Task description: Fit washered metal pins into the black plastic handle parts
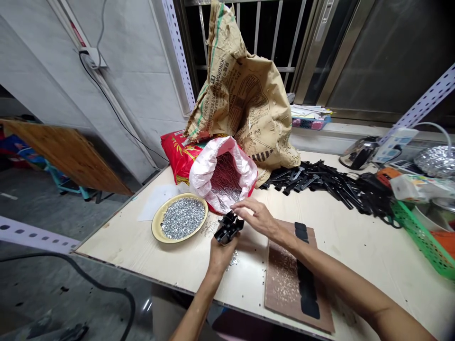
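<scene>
Black parts (227,229) are gripped tight in the left hand (221,256), held over the table (121,241) between the dish (156,225) of washers (183,218) and the brown board (284,246)! The right hand (261,219) is poised close at their upper end, fingers bent; whether anything is pinched there cannot be told. Just beyond, thin rods (227,176) are bunched in the open sack (199,173)

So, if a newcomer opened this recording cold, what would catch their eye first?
Probably the big crumpled brown sack, standing at the back of the table before the barred window. In front of it a white-lined bag gapes open on reddish thin pieces, beside a yellow dish heaped with shiny metal bits. Nearer, the left hand holds black parts, the right hand at their far end.
</scene>
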The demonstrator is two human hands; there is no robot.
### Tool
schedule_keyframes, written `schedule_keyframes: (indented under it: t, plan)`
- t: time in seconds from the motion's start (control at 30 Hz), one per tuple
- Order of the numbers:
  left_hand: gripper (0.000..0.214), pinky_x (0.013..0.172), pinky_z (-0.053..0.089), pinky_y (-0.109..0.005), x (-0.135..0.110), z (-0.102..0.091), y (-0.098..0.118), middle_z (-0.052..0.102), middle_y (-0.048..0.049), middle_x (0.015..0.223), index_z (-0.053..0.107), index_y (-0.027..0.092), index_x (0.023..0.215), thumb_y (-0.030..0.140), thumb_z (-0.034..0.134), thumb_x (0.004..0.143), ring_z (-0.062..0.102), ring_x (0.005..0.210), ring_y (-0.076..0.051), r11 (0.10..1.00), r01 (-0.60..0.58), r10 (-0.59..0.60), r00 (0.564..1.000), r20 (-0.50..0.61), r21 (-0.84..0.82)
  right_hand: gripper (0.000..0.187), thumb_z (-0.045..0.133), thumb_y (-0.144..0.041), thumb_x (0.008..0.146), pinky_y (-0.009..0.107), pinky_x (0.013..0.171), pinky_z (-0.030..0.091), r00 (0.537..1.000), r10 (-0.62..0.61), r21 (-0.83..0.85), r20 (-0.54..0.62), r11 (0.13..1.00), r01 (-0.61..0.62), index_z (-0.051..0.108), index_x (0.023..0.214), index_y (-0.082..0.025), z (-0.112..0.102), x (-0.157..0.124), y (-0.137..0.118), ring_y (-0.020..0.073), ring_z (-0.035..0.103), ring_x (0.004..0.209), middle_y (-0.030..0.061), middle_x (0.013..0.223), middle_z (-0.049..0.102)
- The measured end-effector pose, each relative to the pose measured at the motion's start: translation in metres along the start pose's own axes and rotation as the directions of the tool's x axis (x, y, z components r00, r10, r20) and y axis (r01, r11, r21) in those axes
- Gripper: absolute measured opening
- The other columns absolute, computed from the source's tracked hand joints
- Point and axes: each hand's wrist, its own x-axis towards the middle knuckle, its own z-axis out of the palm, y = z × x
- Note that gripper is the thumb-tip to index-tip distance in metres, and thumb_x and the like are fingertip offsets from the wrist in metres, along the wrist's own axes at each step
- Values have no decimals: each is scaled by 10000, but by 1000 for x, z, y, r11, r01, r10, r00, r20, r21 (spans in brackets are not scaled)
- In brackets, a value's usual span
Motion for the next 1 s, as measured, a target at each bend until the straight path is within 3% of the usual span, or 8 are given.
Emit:
schedule_keyframes:
  t: [0.1, 0.2, 0.27, 0.33, 0.47, 0.67, 0.87, 1.0]
  plan:
    - [313, 766, 522, -346, -7, -2, 11, 731, -77, 840, 675, 148, 881, 308, 717, 615, 678, 816, -248, 1000, 6, -7, 999, -37, -26, 289, 414, -339, 955, 217, 762, 449, 982, 178, -315, 59, 937, -151, 654, 995, -182, 1, 26, 15, 124, 618, 889, 43, 960, 675]
    - [247, 788, 518, -349, -11, -3, 18, 728, -89, 841, 673, 152, 799, 299, 722, 607, 673, 849, -259, 1000, -12, 10, 998, -65, -29, 273, 477, -323, 921, 221, 701, 443, 881, 458, -681, 120, 683, -262, 686, 933, -147, 19, 56, 37, 163, 647, 861, 88, 908, 699]
    - [252, 784, 518, -353, -11, -6, 16, 724, -84, 847, 672, 152, 829, 292, 710, 623, 669, 840, -255, 999, -52, 51, 996, -68, -8, 238, 535, -272, 878, 254, 682, 448, 833, 543, -766, 108, 579, -278, 698, 888, -99, 37, 70, 49, 218, 658, 863, 157, 891, 698]
    - [272, 768, 518, -356, -9, -11, 12, 716, -68, 842, 668, 158, 889, 286, 689, 650, 662, 806, -242, 992, -126, 127, 990, -58, 22, 202, 569, -214, 840, 279, 685, 454, 824, 558, -798, 100, 540, -269, 696, 890, -65, 53, 77, 56, 249, 660, 865, 208, 898, 688]
    - [315, 864, 477, -361, -6, -20, 10, 701, -66, 925, 675, 176, 918, 271, 725, 621, 636, 887, -240, 976, -217, 218, 976, -29, 23, 224, 585, -211, 821, 298, 714, 462, 831, 538, -841, 139, 507, -187, 679, 943, -50, 72, 75, 56, 256, 653, 888, 238, 926, 671]
    - [308, 861, 477, -365, -5, -23, 16, 686, -54, 881, 667, 161, 889, 343, 740, 651, 639, 851, -202, 944, 92, -83, 996, 41, -318, 252, 545, -178, 829, 320, 757, 459, 828, 526, -868, 196, 485, -102, 659, 1005, -39, 71, 77, 59, 279, 626, 977, 245, 994, 651]
    - [317, 897, 454, -349, -13, -24, 14, 707, -83, 923, 699, 142, 866, 312, 777, 610, 630, 930, -220, 961, 143, -144, 990, 15, -235, 204, 552, -106, 791, 326, 728, 467, 826, 520, -854, 218, 512, -97, 684, 942, -72, 67, 88, 63, 286, 653, 914, 214, 955, 672]
    - [321, 863, 470, -336, -6, -29, 14, 710, -74, 914, 690, 149, 879, 303, 771, 610, 639, 909, -214, 960, 85, -87, 996, 5, -267, 225, 494, -130, 855, 306, 725, 456, 867, 460, -822, 190, 557, -116, 648, 1012, -80, 42, 78, 44, 247, 648, 877, 176, 941, 672]
